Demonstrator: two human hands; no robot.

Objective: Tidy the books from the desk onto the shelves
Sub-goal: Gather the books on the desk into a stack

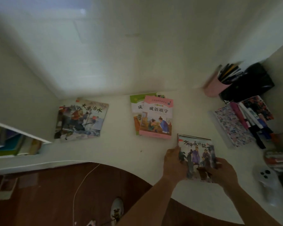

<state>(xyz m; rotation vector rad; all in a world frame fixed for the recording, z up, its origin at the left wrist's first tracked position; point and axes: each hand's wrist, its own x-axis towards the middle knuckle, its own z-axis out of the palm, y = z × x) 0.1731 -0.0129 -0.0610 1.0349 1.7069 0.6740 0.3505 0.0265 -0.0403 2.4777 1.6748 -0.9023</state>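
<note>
Both hands hold a thin stack of picture books (196, 154) just above the white desk (121, 149) at the front right. My left hand (174, 162) grips its left edge, thumb on the cover. My right hand (222, 172) grips its lower right corner. Farther back, a pink book (157, 118) lies on a green book (135, 108) in the desk's middle. A picture book with a grey painted cover (81, 119) lies flat at the back left. The shelves (15, 141) at the left edge hold several books.
At the back right stand a pink pen pot (216, 85) and a black bag (250, 82). A floral notebook (232, 126) and a row of books (253, 118) lie at the right. A white controller (265, 175) sits near the right front edge. A white cable (82, 181) hangs over the brown floor.
</note>
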